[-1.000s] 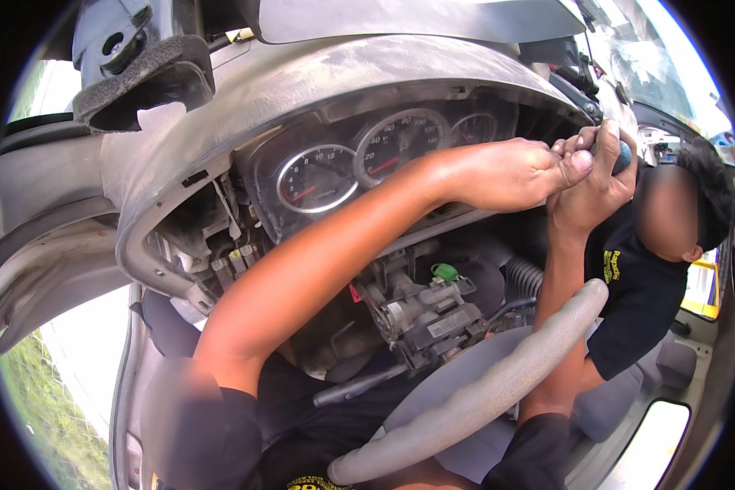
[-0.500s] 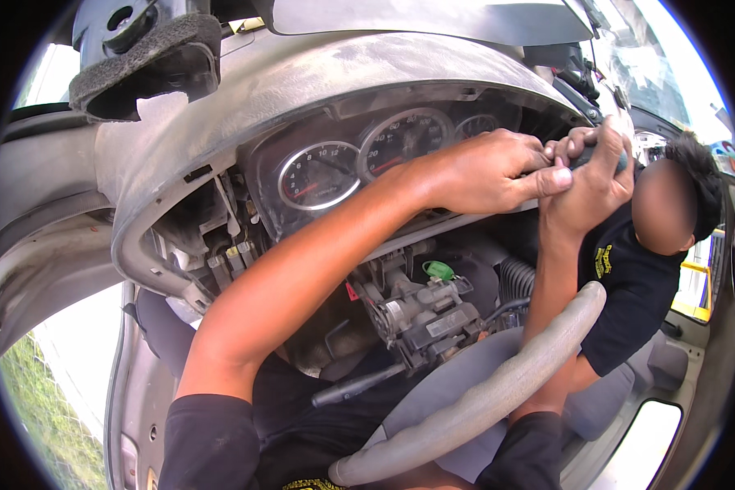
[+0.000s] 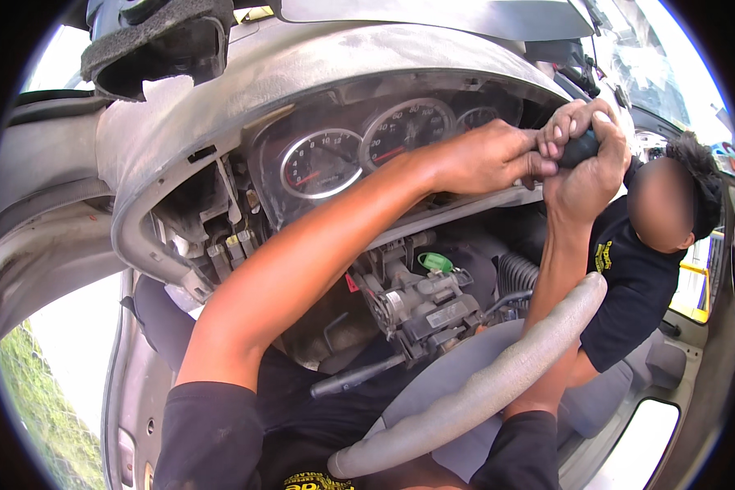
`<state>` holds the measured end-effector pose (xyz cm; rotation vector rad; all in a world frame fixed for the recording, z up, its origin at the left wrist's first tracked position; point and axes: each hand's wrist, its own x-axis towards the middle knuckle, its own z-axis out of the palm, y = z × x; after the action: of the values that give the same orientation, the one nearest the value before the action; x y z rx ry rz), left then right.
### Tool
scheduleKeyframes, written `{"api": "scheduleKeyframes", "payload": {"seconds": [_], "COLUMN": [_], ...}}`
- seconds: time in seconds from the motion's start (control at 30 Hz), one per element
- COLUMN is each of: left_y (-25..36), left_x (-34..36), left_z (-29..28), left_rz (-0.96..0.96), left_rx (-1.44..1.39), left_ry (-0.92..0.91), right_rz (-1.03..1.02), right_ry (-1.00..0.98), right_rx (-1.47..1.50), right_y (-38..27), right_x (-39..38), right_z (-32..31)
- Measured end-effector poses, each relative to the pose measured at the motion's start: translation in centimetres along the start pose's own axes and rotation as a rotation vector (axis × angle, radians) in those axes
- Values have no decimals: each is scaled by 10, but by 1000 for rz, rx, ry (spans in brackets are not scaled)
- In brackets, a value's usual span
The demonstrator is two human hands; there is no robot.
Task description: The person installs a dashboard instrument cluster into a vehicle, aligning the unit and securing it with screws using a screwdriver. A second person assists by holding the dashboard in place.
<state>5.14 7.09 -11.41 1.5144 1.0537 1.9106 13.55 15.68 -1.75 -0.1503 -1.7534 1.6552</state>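
At the right end of the instrument cluster, my two hands meet. My right hand is closed around a dark, rounded tool handle; the rest of that tool is hidden by my fingers. My left hand reaches across the gauges, its thumb and fingers pinched together right beside the handle. What lies between those fingertips cannot be made out. The grey dashboard surround arches over the cluster, and its lower trim is off, with wiring and brackets showing.
Below my arms are the exposed steering column with a green ring part and a stalk. The grey steering wheel rim crosses in front of my right forearm. Another person in a black shirt is close on the right.
My right fingers have shifted round the dark handle, showing more of it. My left hand has moved slightly left, still pinched beside it. The view has tilted a little.
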Motion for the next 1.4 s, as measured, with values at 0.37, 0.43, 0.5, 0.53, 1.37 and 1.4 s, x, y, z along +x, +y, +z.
{"api": "scheduleKeyframes", "payload": {"seconds": [0.37,0.43,0.5,0.53,1.37,1.4], "left_y": [-7,-3,-2,1,-1,0], "left_x": [-5,-10,-4,-1,-13,-13], "left_z": [9,12,15,9,-9,-11], "left_rz": [-65,-69,-62,-99,204,218], "left_rx": [44,94,88,170,299,299], "left_ry": [114,82,42,-28,-180,-178], "right_rz": [129,55,30,17,-321,-307], "right_ry": [92,109,145,108,-65,-56], "right_rx": [-221,-174,-161,-179,-149,-139], "right_y": [2,1,0,-2,-4,-3], "right_x": [9,-3,-6,-8,-63,-65], "right_z": [4,1,-3,-4,-18,-19]}}
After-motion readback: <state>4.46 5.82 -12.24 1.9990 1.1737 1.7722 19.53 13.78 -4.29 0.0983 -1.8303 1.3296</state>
